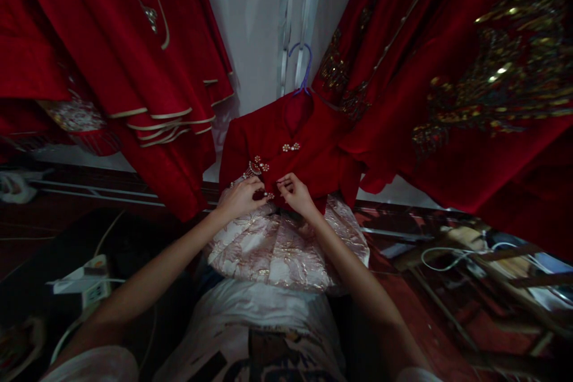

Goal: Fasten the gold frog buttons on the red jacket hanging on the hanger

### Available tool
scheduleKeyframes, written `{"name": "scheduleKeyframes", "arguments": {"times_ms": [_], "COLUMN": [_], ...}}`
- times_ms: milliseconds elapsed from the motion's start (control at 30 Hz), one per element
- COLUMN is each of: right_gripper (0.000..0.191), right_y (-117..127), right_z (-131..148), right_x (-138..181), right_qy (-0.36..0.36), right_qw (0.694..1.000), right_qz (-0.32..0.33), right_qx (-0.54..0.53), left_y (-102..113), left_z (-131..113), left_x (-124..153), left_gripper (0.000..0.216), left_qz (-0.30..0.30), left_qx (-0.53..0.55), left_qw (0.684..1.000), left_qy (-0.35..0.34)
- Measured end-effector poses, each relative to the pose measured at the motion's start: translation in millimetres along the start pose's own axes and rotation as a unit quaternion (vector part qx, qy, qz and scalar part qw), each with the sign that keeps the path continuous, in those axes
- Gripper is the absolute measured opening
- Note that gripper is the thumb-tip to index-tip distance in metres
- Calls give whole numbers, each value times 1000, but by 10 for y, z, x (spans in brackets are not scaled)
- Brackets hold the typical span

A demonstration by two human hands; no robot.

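Note:
A small red jacket point(317, 155) hangs in front of me on a purple hanger point(305, 68). Its front carries a jewelled clasp point(290, 147) below the collar and a beaded ornament point(257, 165) to the left. Near the hem, my left hand point(243, 197) pinches a lower jewelled clasp point(268, 195) between thumb and fingertips. Just to its right, my right hand point(295, 194) is closed in a pinch at the jacket front; what lies between its fingertips is too small to make out. Below both hands spreads a pale brocade skirt point(277, 248) with metallic threads.
Red garments with pale trim point(170, 113) hang at the left. Sequined red garments point(501, 71) hang at the right. A white power strip point(92, 283) with cords lies at lower left. A wooden frame point(447, 304) stands at lower right, with a white cable point(447, 250) over it.

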State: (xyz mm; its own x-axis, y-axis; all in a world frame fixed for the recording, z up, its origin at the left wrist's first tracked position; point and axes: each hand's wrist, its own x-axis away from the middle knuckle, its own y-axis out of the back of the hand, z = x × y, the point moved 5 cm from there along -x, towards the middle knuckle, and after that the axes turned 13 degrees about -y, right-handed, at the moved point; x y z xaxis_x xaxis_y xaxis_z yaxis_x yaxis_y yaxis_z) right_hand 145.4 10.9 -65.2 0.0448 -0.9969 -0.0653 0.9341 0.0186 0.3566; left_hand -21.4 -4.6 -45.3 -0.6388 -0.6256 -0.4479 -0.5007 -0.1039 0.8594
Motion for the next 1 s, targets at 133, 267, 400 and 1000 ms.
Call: {"name": "scheduleKeyframes", "arguments": {"times_ms": [133, 267, 400, 1000], "right_gripper": [11, 27, 30, 36], "right_y": [3, -122, -237, 7], "right_z": [-39, -93, -119, 35], "right_x": [-16, 16, 56, 89], "right_qy": [4, 22, 56, -64], "right_qw": [1000, 998, 997, 956], "right_qz": [-19, 17, 38, 273], "right_qx": [20, 51, 49, -85], "left_y": [2, -44, -98, -348], "left_z": [42, 122, 209, 260], "left_x": [13, 23, 37, -54], "left_gripper": [16, 14, 19, 49], "left_qz": [-13, -21, -30, -77], "left_qx": [10, 48, 91, 454], "left_qw": [1000, 999, 994, 879], "left_qy": [7, 14, 43, 124]}}
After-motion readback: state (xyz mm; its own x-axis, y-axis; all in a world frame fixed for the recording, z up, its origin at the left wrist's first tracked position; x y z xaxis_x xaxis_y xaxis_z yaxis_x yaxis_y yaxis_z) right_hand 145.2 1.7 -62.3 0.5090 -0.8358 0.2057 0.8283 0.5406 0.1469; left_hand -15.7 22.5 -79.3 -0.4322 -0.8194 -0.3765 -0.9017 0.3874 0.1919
